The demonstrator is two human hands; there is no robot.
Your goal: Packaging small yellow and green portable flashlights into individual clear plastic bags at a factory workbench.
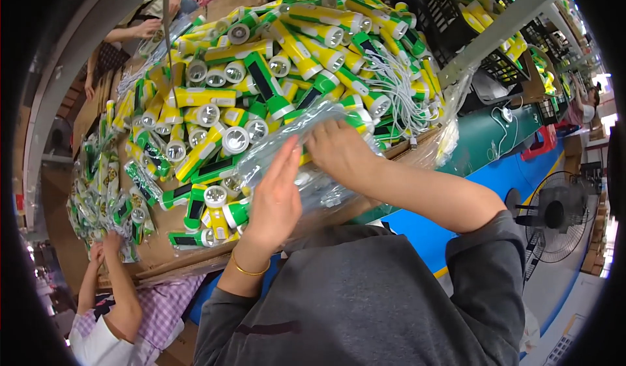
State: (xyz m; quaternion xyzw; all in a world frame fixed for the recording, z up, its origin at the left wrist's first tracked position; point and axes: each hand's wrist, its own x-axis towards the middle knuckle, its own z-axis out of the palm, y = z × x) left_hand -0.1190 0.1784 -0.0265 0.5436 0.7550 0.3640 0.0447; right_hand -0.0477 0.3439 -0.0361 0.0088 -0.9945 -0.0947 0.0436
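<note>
Clear plastic bags (264, 154) lie in front of me over the near edge of a big heap of yellow, green and white flashlights (205, 97). My right hand (342, 152) has its fingers curled down onto the plastic, gripping a bag near its upper edge. My left hand (277, 200) is held upright beside it, fingers stretched out and the palm side against the plastic. Several flashlights show round reflector heads, and some have dark panels on their sides. Under the bags, some flashlights are partly hidden.
A bundle of white cables (399, 95) lies on the heap's right. Black crates (430, 24) stand behind it. At the lower left a co-worker's hands (107, 247) touch bagged flashlights (107, 193); another person's hand (149, 28) is at the far left. A fan (554, 215) stands right.
</note>
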